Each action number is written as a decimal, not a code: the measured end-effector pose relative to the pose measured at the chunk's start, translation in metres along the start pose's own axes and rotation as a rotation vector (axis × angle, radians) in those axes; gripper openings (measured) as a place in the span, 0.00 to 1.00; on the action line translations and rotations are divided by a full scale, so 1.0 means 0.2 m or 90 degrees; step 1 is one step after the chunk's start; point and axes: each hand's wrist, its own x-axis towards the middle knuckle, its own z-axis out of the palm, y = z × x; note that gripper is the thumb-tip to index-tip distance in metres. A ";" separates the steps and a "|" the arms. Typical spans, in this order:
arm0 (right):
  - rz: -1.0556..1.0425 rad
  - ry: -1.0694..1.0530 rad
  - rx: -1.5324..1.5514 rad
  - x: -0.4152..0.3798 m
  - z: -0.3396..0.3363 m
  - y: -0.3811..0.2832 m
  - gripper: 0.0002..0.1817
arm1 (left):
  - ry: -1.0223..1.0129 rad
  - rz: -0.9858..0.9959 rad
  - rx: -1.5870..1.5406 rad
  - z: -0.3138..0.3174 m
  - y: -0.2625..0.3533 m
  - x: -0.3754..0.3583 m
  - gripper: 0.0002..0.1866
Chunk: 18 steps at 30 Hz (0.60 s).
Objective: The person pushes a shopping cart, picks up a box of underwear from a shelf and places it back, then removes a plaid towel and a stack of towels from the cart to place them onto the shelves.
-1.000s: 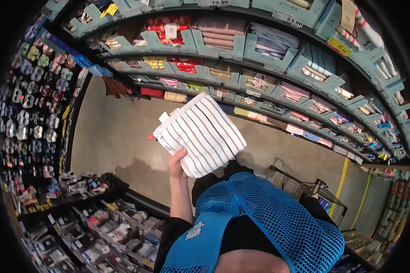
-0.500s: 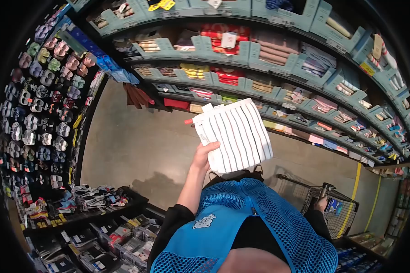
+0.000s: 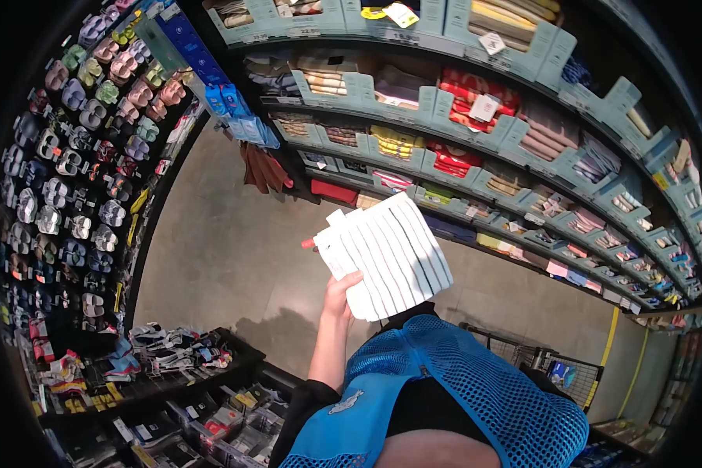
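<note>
A folded white towel (image 3: 391, 257) with dark stripes is in my left hand (image 3: 342, 298). My thumb lies over its near left corner and the other fingers are hidden beneath. A white label and a small red tag stick out from the towel's left edge. My right hand does not show; the blue mesh vest covers that side. Beyond the vest at the right stands a wire shopping cart (image 3: 593, 371), partly hidden, with a blue packet (image 3: 561, 374) in it.
Shelves of folded towels in pale blue boxes (image 3: 402, 97) curve across the front and right. A slipper rack (image 3: 70, 187) rises at the left. Bins of packaged goods (image 3: 210, 421) stand at the lower left. Yellow lines (image 3: 610, 331) mark the grey floor.
The view has turned left, so the shelves sit further right. The towel, still in my left hand, appears slightly lower and further left. My right hand, earlier at the cart handle, is now out of sight.
</note>
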 end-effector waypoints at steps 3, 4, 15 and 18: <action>-0.046 0.015 -0.053 -0.06 0.23 -0.18 0.25 | 0.043 0.030 0.003 -0.13 0.14 0.04 0.30; -0.060 0.019 -0.073 -0.07 0.31 -0.23 0.25 | 0.056 0.048 0.009 -0.16 0.19 0.05 0.30; -0.139 0.083 -0.348 -0.46 0.72 -0.49 0.25 | 0.170 0.069 0.051 -0.55 0.74 0.22 0.34; -0.131 0.106 -0.408 -0.69 0.81 -0.46 0.25 | 0.150 0.048 0.087 -0.68 0.83 0.30 0.32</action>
